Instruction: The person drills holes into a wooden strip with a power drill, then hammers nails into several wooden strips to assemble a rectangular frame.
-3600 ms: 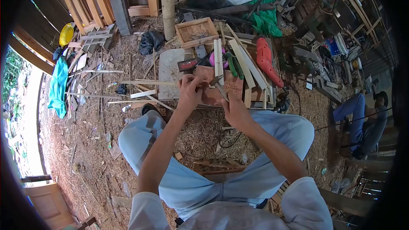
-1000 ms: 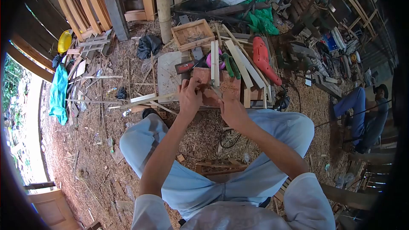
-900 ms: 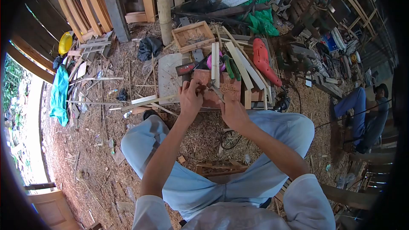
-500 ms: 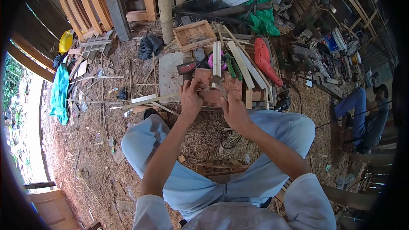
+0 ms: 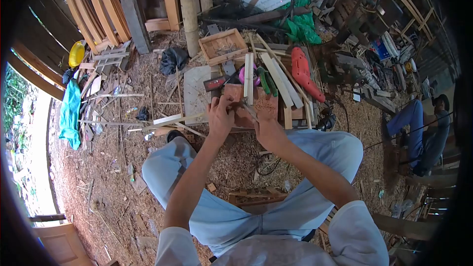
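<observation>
My right hand [image 5: 271,133] is closed round the handle of a small hammer [image 5: 251,110], whose head points up and left. Just left of it, my left hand [image 5: 220,117] is pinched over the reddish wooden board [image 5: 236,91]; what its fingertips hold is too small to make out. A pale wooden strip [image 5: 249,76] runs away from the hammer head across the board. Beside that strip lie green-handled pliers [image 5: 267,83] and a purple round object [image 5: 242,75], partly covered.
A red power drill [image 5: 303,74] lies at the right beside pale wood strips [image 5: 283,79]. Behind stands a wooden box [image 5: 223,47] with small metal bits. Shavings and scraps cover the ground. Another person [image 5: 423,133] sits at the far right.
The hammer head has moved slightly left and down, closer to my left fingertips. My right hand has shifted down a little, and the pale strip's near end now sits slightly further left.
</observation>
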Demonstrator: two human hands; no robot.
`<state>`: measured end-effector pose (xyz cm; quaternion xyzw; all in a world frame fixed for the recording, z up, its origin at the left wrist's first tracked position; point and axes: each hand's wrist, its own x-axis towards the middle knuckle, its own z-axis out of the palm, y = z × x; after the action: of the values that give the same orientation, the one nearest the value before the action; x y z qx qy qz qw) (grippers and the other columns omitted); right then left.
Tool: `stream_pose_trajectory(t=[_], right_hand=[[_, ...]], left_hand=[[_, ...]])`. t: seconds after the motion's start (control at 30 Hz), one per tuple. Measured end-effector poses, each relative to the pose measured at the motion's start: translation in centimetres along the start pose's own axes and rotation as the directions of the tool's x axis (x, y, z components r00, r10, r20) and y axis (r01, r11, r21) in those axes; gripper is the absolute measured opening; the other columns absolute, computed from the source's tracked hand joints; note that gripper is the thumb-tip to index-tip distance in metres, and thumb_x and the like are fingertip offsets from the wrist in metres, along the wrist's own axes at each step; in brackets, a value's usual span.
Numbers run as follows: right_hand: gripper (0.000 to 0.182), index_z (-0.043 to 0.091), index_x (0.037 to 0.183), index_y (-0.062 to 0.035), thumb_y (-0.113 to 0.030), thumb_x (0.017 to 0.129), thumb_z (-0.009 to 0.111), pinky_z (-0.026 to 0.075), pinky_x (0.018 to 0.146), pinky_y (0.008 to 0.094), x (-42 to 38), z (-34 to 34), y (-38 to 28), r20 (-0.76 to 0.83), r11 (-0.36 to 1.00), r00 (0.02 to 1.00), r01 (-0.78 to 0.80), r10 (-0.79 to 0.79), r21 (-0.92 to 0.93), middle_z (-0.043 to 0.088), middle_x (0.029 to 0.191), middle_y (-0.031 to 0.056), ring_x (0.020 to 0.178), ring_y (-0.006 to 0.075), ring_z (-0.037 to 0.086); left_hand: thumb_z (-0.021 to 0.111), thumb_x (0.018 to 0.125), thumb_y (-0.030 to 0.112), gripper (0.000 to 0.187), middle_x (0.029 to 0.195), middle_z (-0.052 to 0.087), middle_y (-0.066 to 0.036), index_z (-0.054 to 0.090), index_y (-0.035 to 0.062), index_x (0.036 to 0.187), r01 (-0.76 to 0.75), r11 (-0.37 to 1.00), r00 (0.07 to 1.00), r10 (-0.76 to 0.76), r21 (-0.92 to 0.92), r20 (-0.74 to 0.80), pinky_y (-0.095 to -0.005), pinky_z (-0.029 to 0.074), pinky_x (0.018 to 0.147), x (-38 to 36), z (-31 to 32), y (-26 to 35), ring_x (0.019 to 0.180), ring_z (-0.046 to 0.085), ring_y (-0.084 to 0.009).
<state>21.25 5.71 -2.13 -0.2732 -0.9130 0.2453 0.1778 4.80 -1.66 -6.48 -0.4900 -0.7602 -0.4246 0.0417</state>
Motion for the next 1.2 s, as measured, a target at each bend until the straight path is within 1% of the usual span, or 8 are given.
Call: stream_pose_trajectory(t=[0.37,0.47,0.53,0.67,0.9,1.07,1.13,1.2], right_hand=[[0.048,0.043,0.119,-0.0020,-0.028,0.086,0.065,0.052,0.068,0.0509,1.7,0.1,1.5,-0.001,0.956,0.978,-0.203,0.208,0.212,0.061,0.091,0.0292,0.085,0.0432,0.063],[0.082,0.033,0.137,-0.0064,-0.034,0.073,0.077,0.051,0.080,0.0499,2.5,-0.4,0.5,-0.102,0.986,0.981,-0.166,0.163,-0.024,0.055,0.114,0.0311,0.107,0.0414,0.057],[0.105,0.022,0.146,-0.0101,-0.038,0.064,0.082,0.049,0.087,0.0485,3.0,-0.2,0.3,-0.016,0.961,0.963,-0.269,0.268,-0.061,0.049,0.126,0.0303,0.119,0.0403,0.050],[0.102,0.028,0.143,-0.0098,-0.036,0.062,0.084,0.050,0.083,0.0472,3.5,-0.6,0.6,0.175,0.920,0.910,-0.388,0.376,0.044,0.051,0.127,0.0244,0.108,0.0390,0.058],[0.087,0.040,0.132,-0.0050,-0.039,0.064,0.082,0.048,0.088,0.0481,2.8,0.0,0.9,-0.001,0.960,0.965,-0.262,0.263,0.099,0.030,0.140,0.0295,0.121,0.0421,0.045],[0.067,0.044,0.133,-0.0015,-0.027,0.078,0.073,0.050,0.087,0.0441,3.4,1.4,3.4,-0.063,0.964,0.968,-0.231,0.241,0.130,0.037,0.134,0.0339,0.105,0.0446,0.057],[0.036,0.063,0.104,-0.0003,-0.024,0.078,0.071,0.050,0.069,0.0416,4.1,1.7,4.0,-0.187,0.942,0.959,-0.148,0.211,0.301,0.065,0.090,0.0179,0.079,0.0351,0.065],[0.029,0.065,0.096,0.0004,-0.023,0.080,0.070,0.046,0.059,0.0375,4.2,1.0,3.3,-0.172,0.893,0.965,-0.105,0.198,0.439,0.059,0.071,0.0109,0.064,0.0275,0.061]], left_hand=[[0.068,0.069,0.009,0.037,0.104,0.059,-0.014,0.055,0.0008,0.103,-0.266,0.958,0.964,0.260,0.107,0.061,-0.0438,0.042,0.086,0.3,-2.0,1.2,0.100,0.051,-0.0326],[0.072,0.074,0.028,0.038,0.092,0.062,-0.018,0.056,0.0036,0.099,0.017,0.944,0.999,-0.006,0.329,-0.033,-0.0450,0.048,0.077,0.5,-3.5,0.1,0.092,0.058,-0.0363],[0.071,0.076,0.045,0.044,0.078,0.064,-0.021,0.059,0.0059,0.092,0.166,0.936,0.915,-0.264,0.310,0.305,-0.0454,0.050,0.062,0.5,-3.8,-1.8,0.076,0.063,-0.0398],[0.068,0.078,0.050,0.042,0.064,0.062,-0.021,0.066,0.0076,0.079,-0.017,0.927,0.966,-0.081,0.374,0.244,-0.0453,0.051,0.055,0.4,-4.9,-0.8,0.065,0.063,-0.0394],[0.061,0.082,0.053,0.044,0.056,0.060,-0.016,0.071,0.0103,0.079,-0.175,0.887,0.949,0.037,0.427,0.312,-0.0433,0.049,0.050,5.1,-8.9,2.7,0.057,0.063,-0.0340],[0.059,0.084,0.054,0.050,0.053,0.056,-0.017,0.066,0.0059,0.069,-0.160,0.919,0.940,0.030,0.361,0.339,-0.0449,0.045,0.051,4.7,-10.2,3.9,0.053,0.058,-0.0363],[0.060,0.084,0.053,0.050,0.052,0.055,-0.016,0.066,0.0064,0.069,-0.125,0.938,0.960,0.033,0.322,0.278,-0.0452,0.044,0.050,4.7,-10.5,4.1,0.052,0.058,-0.0354],[0.061,0.084,0.052,0.048,0.052,0.056,-0.015,0.066,0.0064,0.069,-0.125,0.936,0.963,0.034,0.330,0.269,-0.0446,0.044,0.050,4.8,-10.8,4.2,0.051,0.058,-0.0349]])
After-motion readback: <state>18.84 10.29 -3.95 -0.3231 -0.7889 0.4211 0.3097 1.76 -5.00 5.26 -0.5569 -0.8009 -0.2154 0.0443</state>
